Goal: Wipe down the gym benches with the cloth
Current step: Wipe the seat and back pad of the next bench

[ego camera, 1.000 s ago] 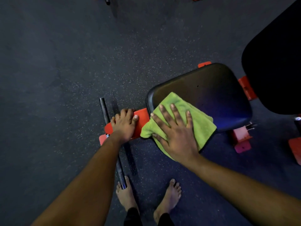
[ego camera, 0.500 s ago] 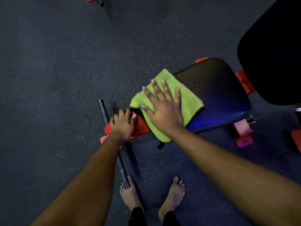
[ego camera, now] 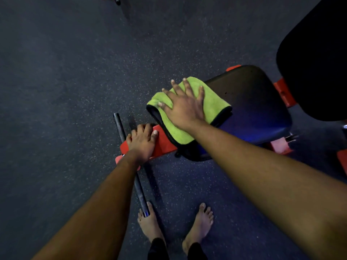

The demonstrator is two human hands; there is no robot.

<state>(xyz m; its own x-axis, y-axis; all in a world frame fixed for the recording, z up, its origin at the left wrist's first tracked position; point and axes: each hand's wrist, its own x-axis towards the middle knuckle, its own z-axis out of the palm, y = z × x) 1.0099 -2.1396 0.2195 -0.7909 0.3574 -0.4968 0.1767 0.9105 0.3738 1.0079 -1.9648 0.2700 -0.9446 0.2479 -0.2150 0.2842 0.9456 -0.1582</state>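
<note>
The left hand [ego camera: 141, 142] is still gripping the red frame [ego camera: 165, 145], fingers curled. Beyond, the right hand [ego camera: 183, 107], fingers spread flat, is pushing the cloth [ego camera: 213, 107] further across the bench pad [ego camera: 253, 102]. A black bar [ego camera: 140, 192] is lying beside the frame.

Open floor [ego camera: 65, 81] from 9 through 12 o'clock of seat pad [ego camera: 259, 109]: free passage. Back pad [ego camera: 315, 62] blocks 2 o'clock, just beside. Red frame [ego camera: 165, 145] juts at 8 o'clock, left hand [ego camera: 142, 143] curled over it; black bar [ego camera: 120, 128] crosses frame's end. Right hand [ego camera: 182, 109] flat on cloth [ego camera: 214, 104] covers pad's 9 o'clock end.
</note>
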